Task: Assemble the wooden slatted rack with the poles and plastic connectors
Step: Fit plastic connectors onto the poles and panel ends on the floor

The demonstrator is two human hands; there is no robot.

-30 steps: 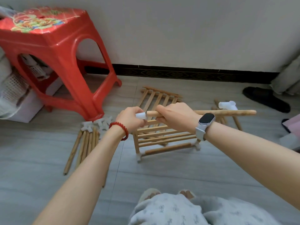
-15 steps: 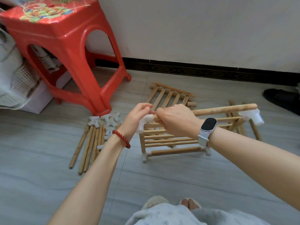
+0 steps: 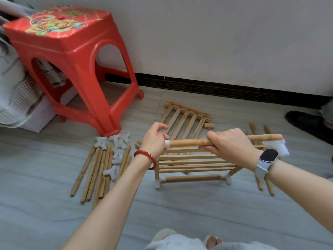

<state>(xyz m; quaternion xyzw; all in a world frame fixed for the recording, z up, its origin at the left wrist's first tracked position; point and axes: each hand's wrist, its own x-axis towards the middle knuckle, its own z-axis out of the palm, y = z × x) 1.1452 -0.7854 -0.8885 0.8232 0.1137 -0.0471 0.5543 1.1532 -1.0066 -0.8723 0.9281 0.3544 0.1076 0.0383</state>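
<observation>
— While the left hand (image 3: pixel 156 139) pinches the small white plastic connector (image 3: pixel 167 143) onto the near end of the long round wooden pole (image 3: pixel 223 140), what worries you?

— Alignment. The right hand (image 3: pixel 232 147) has its fingers (image 3: pixel 212 139) wrapped round that pole, holding it level just above the half-built wooden slatted rack (image 3: pixel 194 164). If the connector goes on skewed, I judge it may jam or split, and its side sockets may not face down towards the rack's uprights.

— And the rack itself?

— It stands on the grey floor (image 3: pixel 180 210) with nothing steadying it; a hard push along the pole could knock it over. The far end of the pole lies close by another white plastic connector (image 3: pixel 277 147); whether it is seated there I cannot tell.

— What differs from half a second ago?

— The right hand has slid along the pole away from the left, baring more wood above the rack. The left fingers have closed in on the connector.

— Spare parts?

— Loose wooden poles (image 3: pixel 97 170) and white connectors (image 3: pixel 115 141) lie left of the rack, a flat slatted wooden panel (image 3: pixel 185 120) behind it, a red plastic stool (image 3: pixel 72 60) further left.
</observation>
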